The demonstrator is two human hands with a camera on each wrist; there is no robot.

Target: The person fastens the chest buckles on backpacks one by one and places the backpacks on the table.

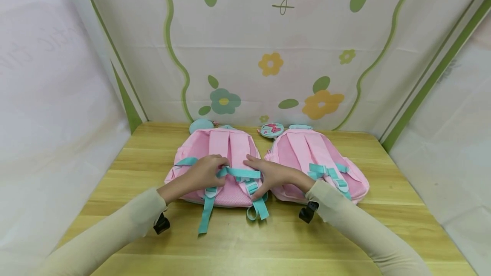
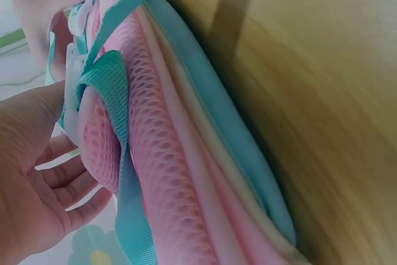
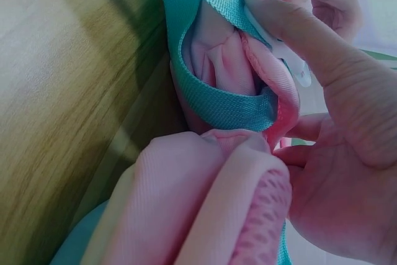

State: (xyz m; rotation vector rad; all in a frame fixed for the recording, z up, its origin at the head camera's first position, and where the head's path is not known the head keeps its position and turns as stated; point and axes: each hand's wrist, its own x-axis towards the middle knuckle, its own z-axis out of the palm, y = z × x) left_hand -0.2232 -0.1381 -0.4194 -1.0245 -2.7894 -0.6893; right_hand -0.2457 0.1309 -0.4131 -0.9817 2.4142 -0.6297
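Note:
A pink backpack [image 1: 234,199] lies on the table with its shoulder straps facing up. My left hand [image 1: 209,171] pinches one end of its teal chest strap [image 1: 244,173], which runs across both shoulder straps. On the other side, my right hand [image 1: 273,176] grips the right shoulder strap [image 1: 239,150]. In the right wrist view, the thumb lies at a white buckle piece and teal webbing [image 3: 217,111], with fingers behind the padded strap. The left hand's fingertips are partly hidden in the left wrist view. Teal strap tails [image 1: 207,215] hang over the front edge of the backpack.
A second pink backpack [image 1: 284,150] lies close on the right, its teal chest strap [image 1: 321,169] lying across the shoulder straps. Small round teal pouches [image 1: 201,125] sit at the backpacks' tops. Fabric walls with printed flowers [image 1: 322,103] enclose the wooden table [image 1: 153,139].

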